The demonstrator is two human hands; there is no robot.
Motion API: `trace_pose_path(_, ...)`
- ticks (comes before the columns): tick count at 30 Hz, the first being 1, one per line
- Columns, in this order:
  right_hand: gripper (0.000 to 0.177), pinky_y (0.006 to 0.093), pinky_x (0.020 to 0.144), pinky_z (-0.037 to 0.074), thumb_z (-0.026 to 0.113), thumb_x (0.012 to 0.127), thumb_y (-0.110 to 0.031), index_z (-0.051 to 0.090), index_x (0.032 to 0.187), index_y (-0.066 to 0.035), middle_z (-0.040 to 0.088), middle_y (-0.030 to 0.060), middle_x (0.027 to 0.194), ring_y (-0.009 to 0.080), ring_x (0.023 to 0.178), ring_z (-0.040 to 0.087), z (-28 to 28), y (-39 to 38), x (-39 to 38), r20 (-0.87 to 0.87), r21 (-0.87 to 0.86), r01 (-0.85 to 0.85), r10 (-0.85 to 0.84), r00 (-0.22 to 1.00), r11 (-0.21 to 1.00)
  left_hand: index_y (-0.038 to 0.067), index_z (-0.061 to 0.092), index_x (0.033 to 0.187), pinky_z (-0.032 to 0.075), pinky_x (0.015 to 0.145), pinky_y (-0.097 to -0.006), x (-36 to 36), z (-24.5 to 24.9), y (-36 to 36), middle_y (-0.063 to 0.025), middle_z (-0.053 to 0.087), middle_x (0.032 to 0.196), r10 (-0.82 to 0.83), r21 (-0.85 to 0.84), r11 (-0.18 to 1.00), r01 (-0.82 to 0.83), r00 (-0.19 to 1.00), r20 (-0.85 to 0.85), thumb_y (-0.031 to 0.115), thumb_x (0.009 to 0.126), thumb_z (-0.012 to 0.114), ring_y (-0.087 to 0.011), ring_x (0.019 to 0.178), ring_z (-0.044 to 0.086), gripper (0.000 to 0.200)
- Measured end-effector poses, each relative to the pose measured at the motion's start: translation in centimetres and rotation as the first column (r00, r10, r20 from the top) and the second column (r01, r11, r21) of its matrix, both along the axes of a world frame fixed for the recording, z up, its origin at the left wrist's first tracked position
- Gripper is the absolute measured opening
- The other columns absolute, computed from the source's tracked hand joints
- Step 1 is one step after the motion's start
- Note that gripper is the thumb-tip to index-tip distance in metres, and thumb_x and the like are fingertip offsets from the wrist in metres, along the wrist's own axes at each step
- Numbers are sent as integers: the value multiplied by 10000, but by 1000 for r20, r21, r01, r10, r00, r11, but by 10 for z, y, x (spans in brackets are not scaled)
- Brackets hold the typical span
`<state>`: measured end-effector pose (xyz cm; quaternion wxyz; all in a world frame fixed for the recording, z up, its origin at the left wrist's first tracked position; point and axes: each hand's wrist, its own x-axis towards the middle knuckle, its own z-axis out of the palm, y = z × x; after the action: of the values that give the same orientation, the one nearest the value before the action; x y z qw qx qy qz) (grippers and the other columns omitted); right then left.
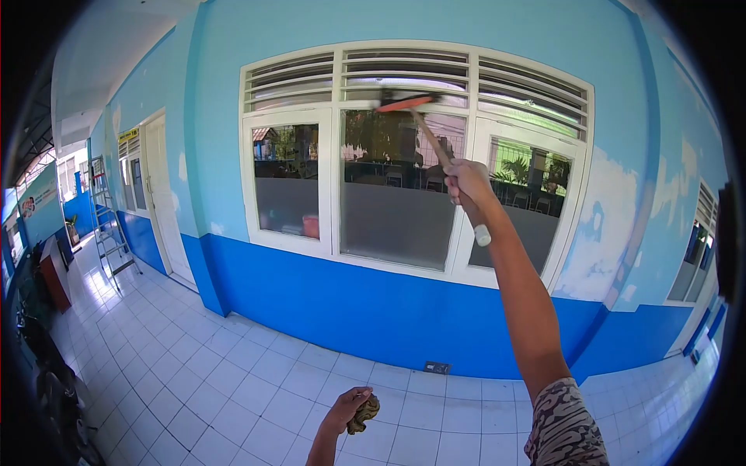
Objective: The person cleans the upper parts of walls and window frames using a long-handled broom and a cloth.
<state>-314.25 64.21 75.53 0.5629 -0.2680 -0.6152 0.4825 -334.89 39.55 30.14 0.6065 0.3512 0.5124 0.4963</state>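
Observation:
My right hand is raised and wrapped round the handle of a window squeegee. Its orange and black head, slightly smeared by motion, overlaps the top of the middle window pane and the frame bar there. The handle's pale end sticks out below my fist. Low in the view, my left hand is closed on a crumpled, patterned cloth that hangs from the fingers above the floor tiles.
White louvres run above the panes. The blue wall has peeling patches at right. A stepladder stands along the corridor at left, past a white door. Dark motorbike parts line the left edge. White tiles cover the floor.

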Motion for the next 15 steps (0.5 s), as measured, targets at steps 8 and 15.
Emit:
trace_pose_path(8,189,217,335,359,596,904,-81,574,1043,45,530,53,628,78,400,454,-37,-40,-53,-279,-25,-347,327,903,937,42,577,1311,523,822,-293,-27,-5,-40,-72,623,1079,39,81,996,-40,999,14,345,994,601,-146,958,611,439)
trace_pose_path(15,396,303,374,477,554,874,-25,554,1246,108,611,137,775,181,464,591,-46,-29,-106,-227,115,626,-593,773,772,-38,582,1244,546,756,-319,-139,-72,-153,-101,655,1022,401,-53,915,-399,916,26,292,994,591,-172,886,646,414)
